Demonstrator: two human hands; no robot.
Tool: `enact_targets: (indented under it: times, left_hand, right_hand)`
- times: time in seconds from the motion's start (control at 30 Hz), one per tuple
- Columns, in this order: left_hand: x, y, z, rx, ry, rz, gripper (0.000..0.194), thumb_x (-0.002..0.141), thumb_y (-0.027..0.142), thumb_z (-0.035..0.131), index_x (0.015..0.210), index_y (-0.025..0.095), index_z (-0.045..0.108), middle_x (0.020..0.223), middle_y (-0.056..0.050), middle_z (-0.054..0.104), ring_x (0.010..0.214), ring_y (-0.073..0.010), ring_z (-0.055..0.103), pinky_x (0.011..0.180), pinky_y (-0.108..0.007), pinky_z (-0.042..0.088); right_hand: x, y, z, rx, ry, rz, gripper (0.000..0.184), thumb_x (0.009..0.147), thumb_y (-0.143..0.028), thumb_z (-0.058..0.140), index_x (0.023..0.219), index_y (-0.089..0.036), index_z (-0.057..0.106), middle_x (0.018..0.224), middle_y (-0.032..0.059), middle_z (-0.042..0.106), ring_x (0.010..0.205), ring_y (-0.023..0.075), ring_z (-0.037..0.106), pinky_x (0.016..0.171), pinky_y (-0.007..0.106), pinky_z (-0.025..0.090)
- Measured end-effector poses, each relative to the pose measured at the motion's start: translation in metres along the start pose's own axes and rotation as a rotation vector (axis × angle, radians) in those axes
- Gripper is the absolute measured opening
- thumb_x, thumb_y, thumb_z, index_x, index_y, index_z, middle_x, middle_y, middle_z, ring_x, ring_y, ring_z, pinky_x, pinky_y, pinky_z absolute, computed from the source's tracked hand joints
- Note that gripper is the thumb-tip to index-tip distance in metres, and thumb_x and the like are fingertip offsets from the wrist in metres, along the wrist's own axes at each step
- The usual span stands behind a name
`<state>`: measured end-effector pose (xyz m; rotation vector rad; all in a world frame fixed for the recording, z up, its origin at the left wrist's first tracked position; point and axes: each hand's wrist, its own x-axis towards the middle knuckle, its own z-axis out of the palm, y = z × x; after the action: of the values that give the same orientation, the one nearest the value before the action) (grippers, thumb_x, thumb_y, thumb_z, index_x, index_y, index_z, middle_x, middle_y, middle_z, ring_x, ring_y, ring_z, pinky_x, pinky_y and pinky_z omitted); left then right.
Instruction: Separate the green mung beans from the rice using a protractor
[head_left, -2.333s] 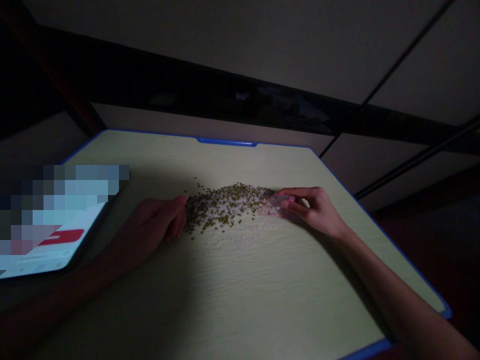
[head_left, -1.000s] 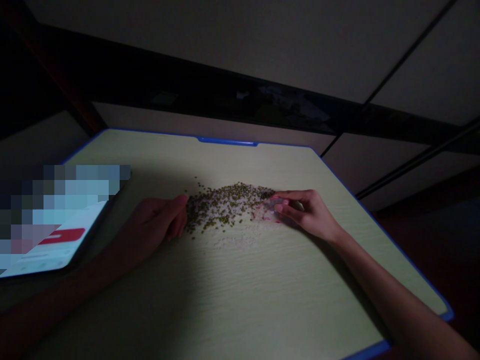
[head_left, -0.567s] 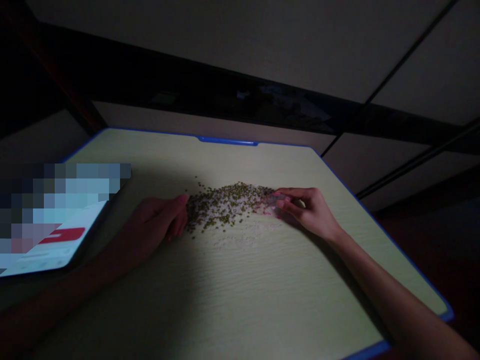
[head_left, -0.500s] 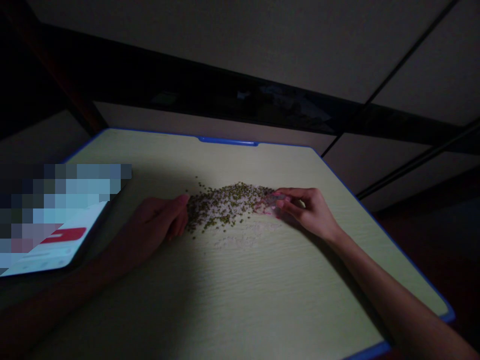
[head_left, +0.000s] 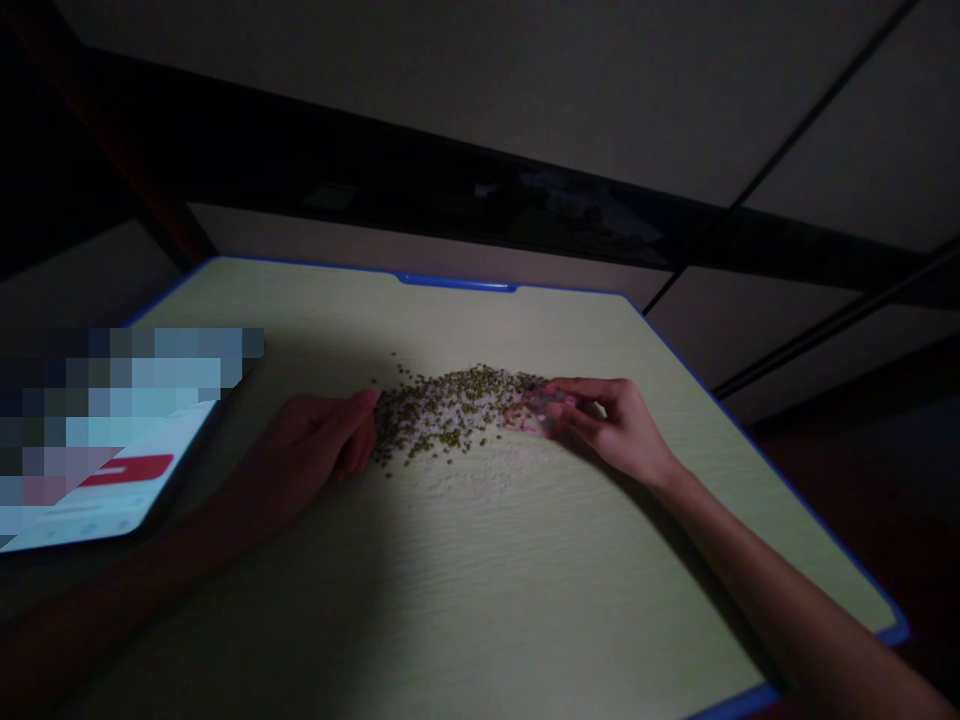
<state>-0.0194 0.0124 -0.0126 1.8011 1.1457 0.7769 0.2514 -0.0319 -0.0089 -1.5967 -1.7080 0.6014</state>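
Note:
A heap of green beans mixed with white grains lies in the middle of a pale wood-grain table with a blue rim. My left hand rests on its edge against the heap's left side, fingers loosely curled, nothing visible in it. My right hand lies at the heap's right end with thumb and fingertips drawn together in a pinch over the grains; what they hold is too small to see. A thinner patch of white grains is spread just in front of the heap.
A lit tablet screen, partly blurred out, lies at the table's left edge. The room is dark. Pale floor tiles with dark seams and a dark rail run behind the table. The table's right edge drops off close to my right forearm.
My right hand's fingertips have shifted slightly back and forth over the right end of the heap. My left hand has stayed in place.

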Motion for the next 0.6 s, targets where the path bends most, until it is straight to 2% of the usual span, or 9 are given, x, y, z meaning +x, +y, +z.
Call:
enact_targets:
  times: [0.2,0.4,0.6]
  left_hand:
    - [-0.0002,-0.0005,-0.0005,0.004,-0.001,0.026,0.052,0.082,0.041,0.033,0.035,0.020,0.038,0.039,0.003,0.044,0.041,-0.0097,0.044,0.048,-0.024,0.035]
    - [0.0002,-0.0040,0.0008,-0.009,-0.007,0.019,0.052,0.083,0.041,0.034,0.036,0.020,0.037,0.040,0.003,0.044,0.042,-0.0093,0.044,0.049,-0.023,0.035]
    - [-0.0001,0.0003,0.0011,0.004,-0.004,0.009,0.052,0.082,0.041,0.033,0.035,0.020,0.037,0.039,0.003,0.044,0.040,-0.0091,0.044,0.049,-0.023,0.035]
  right_hand:
    - [0.0006,0.0040,-0.0039,-0.036,0.020,-0.009,0.029,0.073,-0.027,0.057,0.091,-0.010,0.071,0.055,0.0009,0.058,0.048,0.0092,0.043,0.045,0.023,0.035]
    - [0.0010,0.0046,-0.0043,-0.036,0.030,-0.008,0.028,0.073,-0.027,0.056,0.090,-0.009,0.071,0.058,0.0030,0.061,0.051,0.0110,0.048,0.047,0.024,0.037]
    - [0.0008,0.0016,-0.0010,-0.040,0.075,0.017,0.028,0.072,-0.025,0.057,0.089,-0.007,0.071,0.054,0.0019,0.058,0.047,0.0095,0.045,0.044,0.023,0.035]
